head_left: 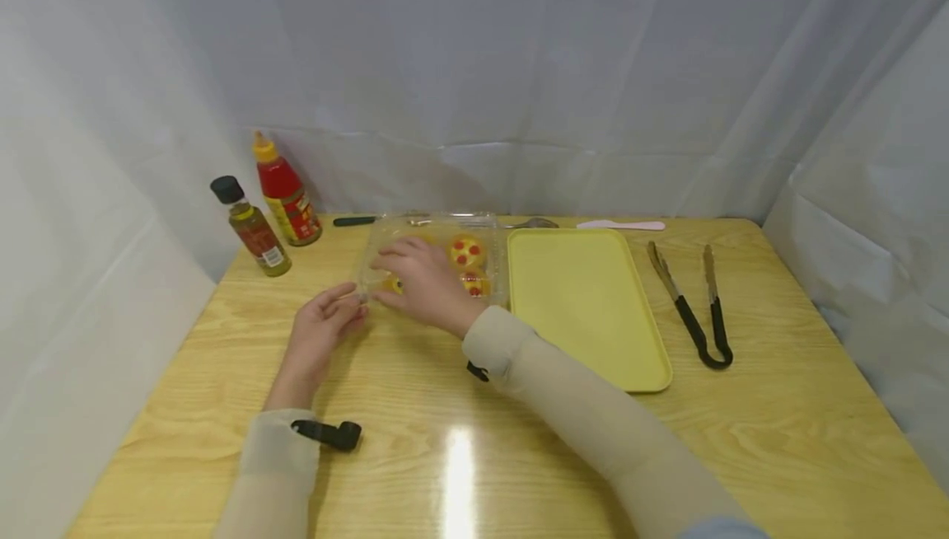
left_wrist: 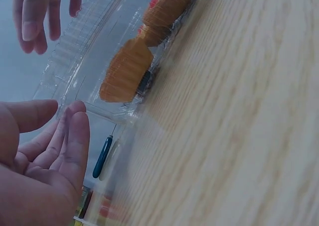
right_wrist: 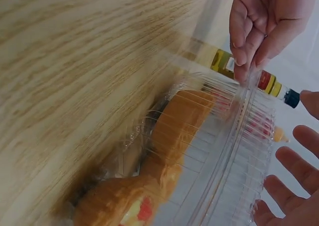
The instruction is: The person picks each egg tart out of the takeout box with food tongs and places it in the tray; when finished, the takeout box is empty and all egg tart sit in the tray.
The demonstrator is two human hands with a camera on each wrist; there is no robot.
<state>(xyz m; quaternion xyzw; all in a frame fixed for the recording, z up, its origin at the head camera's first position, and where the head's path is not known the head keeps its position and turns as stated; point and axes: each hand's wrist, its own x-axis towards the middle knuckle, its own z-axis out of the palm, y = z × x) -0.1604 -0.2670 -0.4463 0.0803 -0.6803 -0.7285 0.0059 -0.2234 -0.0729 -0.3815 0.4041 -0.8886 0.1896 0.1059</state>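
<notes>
A clear plastic hinged container (head_left: 500,257) lies near the back of the table with several small egg tarts (head_left: 467,251) inside, some topped with red pieces. My left hand (head_left: 324,326) pinches the container's near left corner between thumb and fingers, as the right wrist view shows at the rim (right_wrist: 245,99). Over the top of the container is my right hand (head_left: 428,282), fingers spread and slightly bent, covering some of the tarts in the head view. In the left wrist view, brown tart sides (left_wrist: 127,71) show through the clear wall.
Right of the container lies a yellow tray (head_left: 586,308), with black-handled tongs (head_left: 693,316) beyond it. A sauce bottle (head_left: 285,193) and an oil bottle (head_left: 254,230) stand at the back left. Along the back edge are a black-handled utensil (head_left: 354,221), a fork (head_left: 537,223) and a pink knife (head_left: 623,226).
</notes>
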